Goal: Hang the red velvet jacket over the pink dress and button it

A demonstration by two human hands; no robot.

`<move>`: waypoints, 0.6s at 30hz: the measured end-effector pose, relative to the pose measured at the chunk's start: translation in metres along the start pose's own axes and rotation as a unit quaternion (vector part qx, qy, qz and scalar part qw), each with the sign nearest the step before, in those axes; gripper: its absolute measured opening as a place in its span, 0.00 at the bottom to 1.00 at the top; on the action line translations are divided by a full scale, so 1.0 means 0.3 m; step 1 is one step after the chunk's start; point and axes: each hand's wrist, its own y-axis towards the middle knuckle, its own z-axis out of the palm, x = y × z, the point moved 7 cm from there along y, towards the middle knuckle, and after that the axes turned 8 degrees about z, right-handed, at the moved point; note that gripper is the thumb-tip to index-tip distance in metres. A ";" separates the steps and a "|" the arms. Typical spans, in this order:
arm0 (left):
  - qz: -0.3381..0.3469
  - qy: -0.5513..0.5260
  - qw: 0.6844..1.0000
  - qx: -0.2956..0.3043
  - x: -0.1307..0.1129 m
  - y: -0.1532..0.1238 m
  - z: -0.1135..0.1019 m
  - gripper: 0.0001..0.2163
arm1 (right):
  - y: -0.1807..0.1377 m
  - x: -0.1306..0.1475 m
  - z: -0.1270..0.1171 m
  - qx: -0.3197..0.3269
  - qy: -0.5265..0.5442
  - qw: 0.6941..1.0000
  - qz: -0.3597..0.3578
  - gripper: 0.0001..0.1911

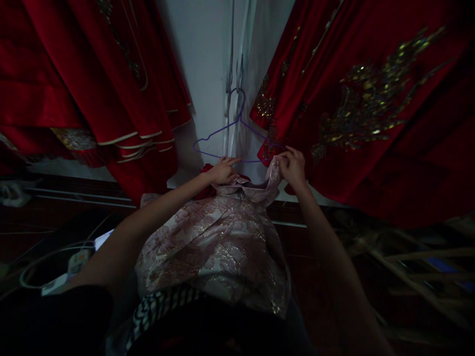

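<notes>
A pale pink brocade garment (222, 237) with a shiny flower pattern hangs and drapes in front of me, its upper edge raised. Above that edge is a thin purple hanger (217, 131), hooked up at the doors. My left hand (224, 171) is closed on the garment's upper edge, just under the hanger's bottom bar, with some fingers hidden. To the right, my right hand (294, 167) pinches a gathered corner of the same edge by the hanger's right end. In the dim light I cannot tell whether this corner is over the hanger.
Red garments with gold trim (141, 113) hang at the left, and a red garment with sequins (371, 109) hangs at the right. Pale doors (208, 59) stand behind the hanger. A white cable (27, 274) lies lower left; a wooden frame (404, 277) stands lower right.
</notes>
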 end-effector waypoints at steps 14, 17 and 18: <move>0.012 0.032 0.997 -0.065 -0.088 -0.149 -0.128 0.15 | 0.035 -0.193 -0.034 -0.033 -0.119 0.992 0.026 0.11; 0.009 0.031 0.997 -0.067 -0.087 -0.143 -0.124 0.16 | 0.041 -0.174 -0.045 -0.042 -0.099 0.994 0.022 0.11; 0.010 0.029 0.997 -0.067 -0.087 -0.142 -0.124 0.16 | 0.045 -0.165 -0.048 -0.046 -0.092 0.994 0.024 0.11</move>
